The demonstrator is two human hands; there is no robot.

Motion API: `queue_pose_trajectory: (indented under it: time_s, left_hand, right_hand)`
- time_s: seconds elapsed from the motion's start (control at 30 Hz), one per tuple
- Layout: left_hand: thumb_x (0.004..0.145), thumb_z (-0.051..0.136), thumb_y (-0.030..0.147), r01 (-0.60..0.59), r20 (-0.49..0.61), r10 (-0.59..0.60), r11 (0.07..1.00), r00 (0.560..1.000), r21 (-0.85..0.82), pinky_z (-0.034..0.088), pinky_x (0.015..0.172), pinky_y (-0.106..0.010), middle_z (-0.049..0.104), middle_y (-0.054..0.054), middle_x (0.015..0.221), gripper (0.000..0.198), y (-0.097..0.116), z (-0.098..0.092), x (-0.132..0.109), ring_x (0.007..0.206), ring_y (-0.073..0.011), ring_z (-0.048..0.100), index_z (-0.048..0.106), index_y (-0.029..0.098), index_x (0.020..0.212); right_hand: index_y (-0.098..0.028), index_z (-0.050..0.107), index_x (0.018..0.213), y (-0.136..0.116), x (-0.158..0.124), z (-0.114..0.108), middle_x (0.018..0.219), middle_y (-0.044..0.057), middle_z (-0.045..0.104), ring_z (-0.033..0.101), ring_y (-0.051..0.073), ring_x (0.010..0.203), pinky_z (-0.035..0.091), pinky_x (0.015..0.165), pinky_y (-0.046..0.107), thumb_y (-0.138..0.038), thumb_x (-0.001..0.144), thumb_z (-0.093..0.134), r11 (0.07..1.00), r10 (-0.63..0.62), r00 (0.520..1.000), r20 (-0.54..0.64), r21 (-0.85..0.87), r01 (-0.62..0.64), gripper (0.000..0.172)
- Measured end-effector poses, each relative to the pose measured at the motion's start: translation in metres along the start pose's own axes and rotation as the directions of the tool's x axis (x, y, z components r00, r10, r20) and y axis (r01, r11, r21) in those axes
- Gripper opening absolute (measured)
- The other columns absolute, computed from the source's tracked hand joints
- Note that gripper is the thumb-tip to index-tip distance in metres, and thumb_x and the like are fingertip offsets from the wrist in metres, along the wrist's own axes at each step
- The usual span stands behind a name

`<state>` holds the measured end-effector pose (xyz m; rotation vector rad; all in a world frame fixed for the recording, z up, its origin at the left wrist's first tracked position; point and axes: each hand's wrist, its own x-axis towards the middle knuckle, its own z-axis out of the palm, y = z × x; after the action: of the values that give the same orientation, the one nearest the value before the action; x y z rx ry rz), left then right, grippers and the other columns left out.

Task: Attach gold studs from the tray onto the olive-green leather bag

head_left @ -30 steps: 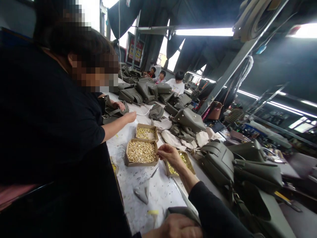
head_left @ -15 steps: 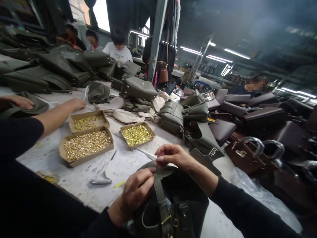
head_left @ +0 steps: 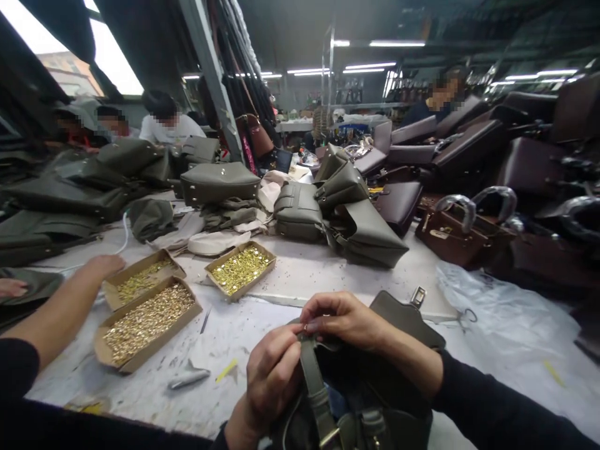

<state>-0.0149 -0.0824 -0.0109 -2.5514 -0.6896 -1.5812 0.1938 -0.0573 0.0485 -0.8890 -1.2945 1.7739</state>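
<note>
A dark olive handbag (head_left: 398,390) stands open in front of me, with a buckled strap (head_left: 312,372) running down its near side. My left hand (head_left: 272,369) is closed on the bag's rim beside the upper end of that strap. Thumb and forefinger of my right hand (head_left: 344,320) pinch a tiny shiny metal piece (head_left: 305,328) at the same spot, touching the left fingertips. It looks like a stud, though most of it is hidden. The bag's flap (head_left: 398,312), with a metal clasp (head_left: 419,296), lies folded back behind my right hand.
Three cardboard trays of gold-coloured hardware, including a small tray (head_left: 240,294) and a larger tray (head_left: 140,362), sit at left. A co-worker's arm (head_left: 65,312) reaches past them. Olive bags (head_left: 220,184) lie behind; brown bags (head_left: 464,240) and plastic wrap (head_left: 510,325) are at right.
The view has turned rightward and levelled. My right fingers have come down onto the strap end and now meet my left fingertips. The co-worker's hand remains near the rear tray.
</note>
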Motion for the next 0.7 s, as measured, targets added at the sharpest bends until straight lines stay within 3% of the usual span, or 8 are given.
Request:
queue_pose_trajectory:
  time_s: [0.27, 0.7]
  left_hand:
    - [0.094, 0.062, 0.011, 0.002, 0.007, -0.002, 1.0, 1.0, -0.008, 0.064, 0.09, -0.042, 0.065, -0.01, 0.118, 0.036, 0.0012, 0.0083, -0.0033, 0.113, -0.026, 0.068, 0.057, 0.021, 0.128]
    - [0.09, 0.064, 0.004, -0.043, 0.041, 0.042, 0.998, 0.998, 0.044, 0.064, 0.092, -0.037, 0.06, -0.01, 0.115, 0.021, 0.0028, 0.0114, 0.0038, 0.109, -0.0231, 0.068, 0.06, 0.013, 0.109]
  right_hand:
    - [-0.017, 0.077, 0.086, -0.0013, -0.0097, -0.0069, 0.076, 0.0, 0.069, 0.058, 0.011, 0.064, 0.049, 0.064, 0.023, -0.034, 0.085, 0.072, 0.973, -0.136, 0.989, 0.057, -0.18, 0.144, 0.018]
    - [-0.017, 0.077, 0.088, 0.0031, -0.0088, -0.0104, 0.083, 0.002, 0.07, 0.059, 0.011, 0.065, 0.049, 0.063, 0.023, -0.038, 0.089, 0.07, 0.947, -0.159, 0.985, 0.061, -0.274, 0.169, 0.022]
